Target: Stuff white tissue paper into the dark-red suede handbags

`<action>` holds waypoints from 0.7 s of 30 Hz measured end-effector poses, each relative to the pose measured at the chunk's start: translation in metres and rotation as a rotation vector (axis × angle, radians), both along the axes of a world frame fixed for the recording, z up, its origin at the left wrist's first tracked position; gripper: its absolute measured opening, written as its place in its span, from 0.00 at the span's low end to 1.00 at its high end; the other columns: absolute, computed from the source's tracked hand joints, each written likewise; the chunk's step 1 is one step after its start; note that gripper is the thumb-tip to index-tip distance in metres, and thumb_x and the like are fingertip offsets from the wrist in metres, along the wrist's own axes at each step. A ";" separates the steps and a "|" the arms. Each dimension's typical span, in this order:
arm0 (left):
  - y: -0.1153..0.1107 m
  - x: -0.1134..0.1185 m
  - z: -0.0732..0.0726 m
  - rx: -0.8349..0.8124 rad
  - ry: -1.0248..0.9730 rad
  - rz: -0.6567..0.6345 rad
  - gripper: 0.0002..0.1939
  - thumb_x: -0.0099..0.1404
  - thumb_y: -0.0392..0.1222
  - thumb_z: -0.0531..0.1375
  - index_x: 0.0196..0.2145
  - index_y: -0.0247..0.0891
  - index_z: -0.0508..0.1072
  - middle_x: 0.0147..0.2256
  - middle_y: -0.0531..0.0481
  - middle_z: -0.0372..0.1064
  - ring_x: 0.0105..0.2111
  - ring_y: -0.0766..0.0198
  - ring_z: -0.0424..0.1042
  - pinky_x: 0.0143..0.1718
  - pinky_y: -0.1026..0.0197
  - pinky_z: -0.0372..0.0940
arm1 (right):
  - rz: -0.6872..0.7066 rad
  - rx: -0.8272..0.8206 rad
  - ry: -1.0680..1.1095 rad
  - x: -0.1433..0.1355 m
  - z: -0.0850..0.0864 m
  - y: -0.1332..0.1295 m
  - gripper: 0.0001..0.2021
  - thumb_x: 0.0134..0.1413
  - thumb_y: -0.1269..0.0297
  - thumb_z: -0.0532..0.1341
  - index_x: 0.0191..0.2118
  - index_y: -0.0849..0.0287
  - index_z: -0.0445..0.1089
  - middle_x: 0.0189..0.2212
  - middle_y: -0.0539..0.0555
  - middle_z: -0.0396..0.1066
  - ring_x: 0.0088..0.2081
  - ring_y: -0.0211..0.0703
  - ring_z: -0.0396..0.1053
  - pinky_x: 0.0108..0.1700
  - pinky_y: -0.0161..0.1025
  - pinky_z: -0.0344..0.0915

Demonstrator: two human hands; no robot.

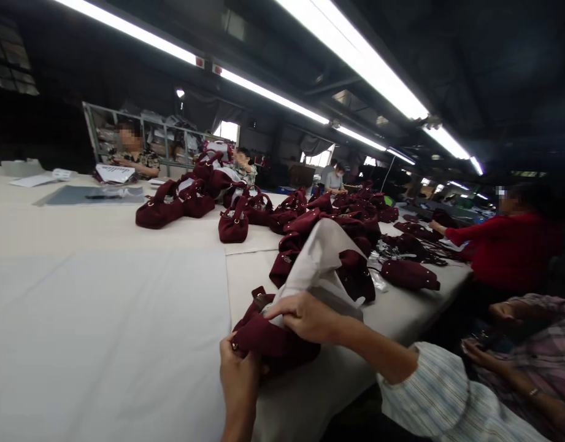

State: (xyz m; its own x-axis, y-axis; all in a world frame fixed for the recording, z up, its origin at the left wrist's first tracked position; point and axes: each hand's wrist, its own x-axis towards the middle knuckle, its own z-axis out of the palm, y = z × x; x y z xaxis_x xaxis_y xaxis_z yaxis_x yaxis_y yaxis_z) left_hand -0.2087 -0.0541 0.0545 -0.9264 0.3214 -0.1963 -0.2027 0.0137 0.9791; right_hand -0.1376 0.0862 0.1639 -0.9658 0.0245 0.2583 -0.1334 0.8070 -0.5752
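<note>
Both hands are closed on a maroon bag [268, 341] at the near edge of the counter [102, 319]: the left hand [238, 371] grips its lower end, the right hand [305, 316] pinches the pale paper stuffing [319, 264] at its mouth

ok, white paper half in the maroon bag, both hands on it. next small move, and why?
Probably push the white paper deeper with the right hand. Most of it stands above the maroon bag, and the left hand grips the bag's near edge, steadying it.
</note>
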 end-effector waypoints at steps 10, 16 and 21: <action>0.036 0.119 -0.023 0.394 -0.251 -0.040 0.28 0.57 0.51 0.63 0.49 0.41 0.55 0.36 0.43 0.76 0.32 0.55 0.79 0.33 0.56 0.74 | -0.327 0.173 0.008 0.074 -0.021 0.012 0.32 0.40 0.84 0.58 0.54 0.53 0.70 0.59 0.57 0.62 0.58 0.53 0.61 0.60 0.50 0.62; -0.012 0.069 0.002 0.008 0.127 -0.374 0.27 0.57 0.63 0.60 0.37 0.34 0.74 0.16 0.52 0.65 0.17 0.63 0.67 0.19 0.64 0.61 | -0.058 0.295 0.332 0.085 -0.005 0.057 0.13 0.62 0.77 0.56 0.27 0.59 0.66 0.33 0.54 0.69 0.41 0.44 0.63 0.42 0.40 0.65; 0.003 -0.010 0.026 -0.146 0.404 -0.285 0.31 0.50 0.62 0.66 0.43 0.35 0.75 0.43 0.39 0.75 0.42 0.47 0.74 0.44 0.50 0.70 | 0.126 0.341 0.479 0.085 0.026 0.057 0.17 0.66 0.74 0.54 0.24 0.58 0.61 0.31 0.54 0.65 0.41 0.43 0.63 0.44 0.41 0.66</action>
